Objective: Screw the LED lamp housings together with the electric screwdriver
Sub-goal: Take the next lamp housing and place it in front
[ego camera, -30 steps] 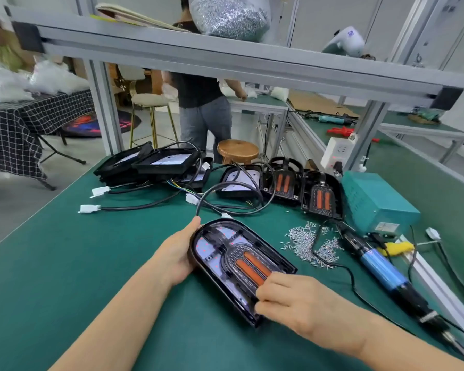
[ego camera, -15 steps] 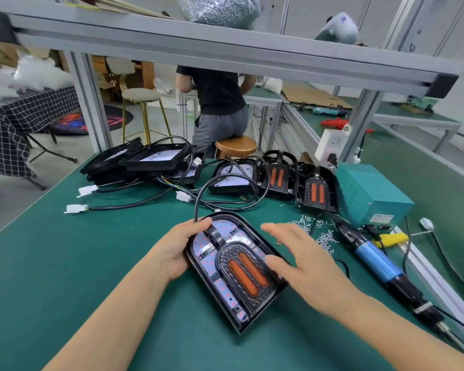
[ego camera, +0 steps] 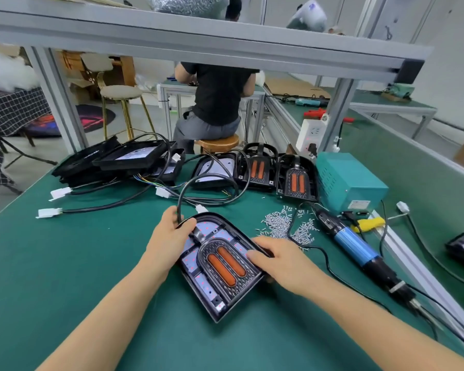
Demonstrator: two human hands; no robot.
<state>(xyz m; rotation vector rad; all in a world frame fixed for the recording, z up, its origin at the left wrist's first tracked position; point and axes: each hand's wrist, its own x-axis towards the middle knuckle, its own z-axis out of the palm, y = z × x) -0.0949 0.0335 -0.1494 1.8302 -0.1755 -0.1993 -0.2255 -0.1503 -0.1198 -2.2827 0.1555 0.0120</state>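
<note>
The single head-worn camera looks forward and down, close over the green bench [ego camera: 65, 263], wide-angled to the room beyond

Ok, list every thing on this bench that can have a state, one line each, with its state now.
Lamp housing: flat on the mat, open side up, orange strips showing.
Left hand: grips the housing's far left edge, by the cable.
Right hand: rests on the housing's right edge.
Electric screwdriver: lying on the mat, nobody holding it.
Screws: loose in a pile beside the housing.
Two housings at the back: lying open side up.
</note>
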